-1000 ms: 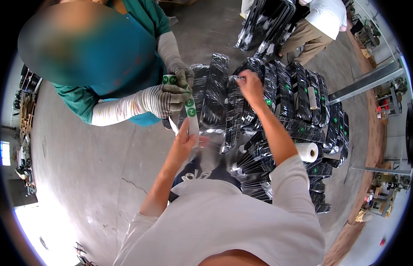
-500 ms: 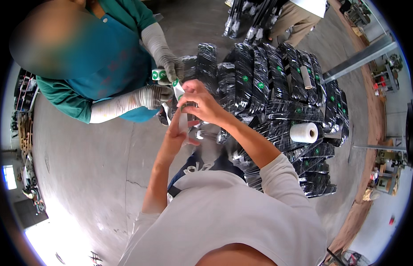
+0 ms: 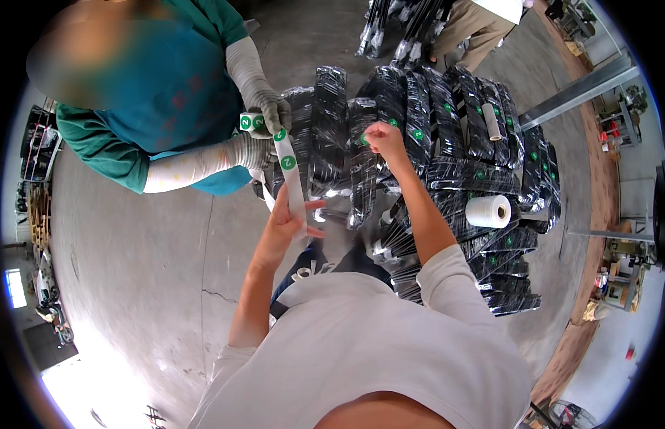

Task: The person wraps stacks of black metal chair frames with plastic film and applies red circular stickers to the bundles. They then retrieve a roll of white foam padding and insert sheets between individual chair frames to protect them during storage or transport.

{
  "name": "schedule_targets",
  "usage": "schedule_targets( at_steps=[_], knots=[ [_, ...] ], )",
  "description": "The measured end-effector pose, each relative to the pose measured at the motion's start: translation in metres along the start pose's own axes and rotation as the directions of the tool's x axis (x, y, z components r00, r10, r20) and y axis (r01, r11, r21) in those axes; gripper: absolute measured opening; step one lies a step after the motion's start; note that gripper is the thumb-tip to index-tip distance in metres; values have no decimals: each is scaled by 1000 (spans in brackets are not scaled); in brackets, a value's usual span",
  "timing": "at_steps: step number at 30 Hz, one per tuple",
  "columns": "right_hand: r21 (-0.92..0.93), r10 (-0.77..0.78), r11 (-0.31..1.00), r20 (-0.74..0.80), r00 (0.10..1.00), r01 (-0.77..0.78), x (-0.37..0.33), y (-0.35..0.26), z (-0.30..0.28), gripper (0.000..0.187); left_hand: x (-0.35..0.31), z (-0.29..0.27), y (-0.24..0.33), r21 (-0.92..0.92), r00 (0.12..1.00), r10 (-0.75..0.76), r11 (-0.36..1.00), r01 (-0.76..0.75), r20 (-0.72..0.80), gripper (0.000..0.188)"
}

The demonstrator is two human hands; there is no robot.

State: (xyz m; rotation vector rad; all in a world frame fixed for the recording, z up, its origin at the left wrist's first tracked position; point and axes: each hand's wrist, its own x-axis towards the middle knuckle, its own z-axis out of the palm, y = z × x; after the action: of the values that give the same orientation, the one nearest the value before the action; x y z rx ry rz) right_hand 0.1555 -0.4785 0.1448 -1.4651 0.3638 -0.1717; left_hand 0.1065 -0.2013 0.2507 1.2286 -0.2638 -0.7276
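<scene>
A white backing strip (image 3: 295,189) with round green stickers runs down from a co-worker's gloved hands to my left hand (image 3: 281,227). My left hand holds the strip's lower part, some fingers stretched out to the side. My right hand (image 3: 386,141) is closed in a pinch on a small round green sticker (image 3: 364,139), over a black film-wrapped bundle (image 3: 362,164). Whether the sticker touches the film I cannot tell. The co-worker's striped glove (image 3: 274,109) is at the sticker roll (image 3: 251,122); the other glove (image 3: 255,153) is just below it.
More black wrapped bundles (image 3: 441,118), several with green stickers, are stacked to the right. On them lie a roll of clear film (image 3: 488,211) and a thin tube (image 3: 492,121). Another person's legs (image 3: 475,32) are at the back. A grey metal beam (image 3: 579,93) slants in at right.
My right hand has moved from the strip rightward to the bundles, with a green sticker at its fingertips. The left hand has stayed on the strip, its stickers now showing.
</scene>
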Motion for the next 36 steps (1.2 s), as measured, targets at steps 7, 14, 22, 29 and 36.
schedule_targets(
  at_steps=[7,14,22,29,36],
  knots=[
    [-699,-198,703,-14,980,132,27,44,7,33,-6,-10,2,10,997,-82,997,82,-8,76],
    [-812,-167,571,-259,951,-121,25,37,12,46,-10,-14,-8,6,1000,-16,1000,16,1,77],
    [-860,-571,497,-220,791,120,10,58,29,25,-13,-10,-7,-4,1000,11,1000,-10,22,68],
    [-887,-120,343,285,951,309,-65,35,42,64,-14,-19,-10,-3,998,62,998,-62,-25,72],
    [-910,-524,160,249,814,382,-40,45,35,66,-9,-12,-7,21,998,20,1000,-19,-67,61]
  ],
)
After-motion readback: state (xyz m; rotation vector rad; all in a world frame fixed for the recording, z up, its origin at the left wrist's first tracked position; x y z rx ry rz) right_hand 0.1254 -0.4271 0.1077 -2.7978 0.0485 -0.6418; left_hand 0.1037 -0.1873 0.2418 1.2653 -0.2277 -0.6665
